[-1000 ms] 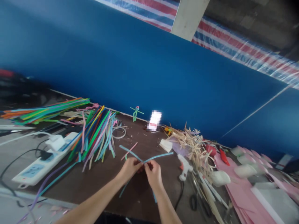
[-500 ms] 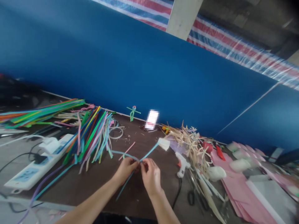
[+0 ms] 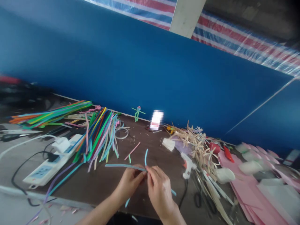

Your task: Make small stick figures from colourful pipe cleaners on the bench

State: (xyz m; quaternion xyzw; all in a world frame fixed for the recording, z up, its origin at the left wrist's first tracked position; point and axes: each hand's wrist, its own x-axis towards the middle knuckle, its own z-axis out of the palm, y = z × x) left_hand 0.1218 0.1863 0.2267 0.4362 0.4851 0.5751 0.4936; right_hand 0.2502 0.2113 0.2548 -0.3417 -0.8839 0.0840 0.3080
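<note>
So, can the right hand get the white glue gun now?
Probably yes: bare tabletop lies between the right hand and the glue gun, though that hand is pinching blue stems.

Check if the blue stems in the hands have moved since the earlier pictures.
Yes. The far tip of the blue stems has swung left, away from the white cup.

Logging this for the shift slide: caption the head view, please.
Both hands pinch crossed light-blue stems above a dark tabletop.
</note>
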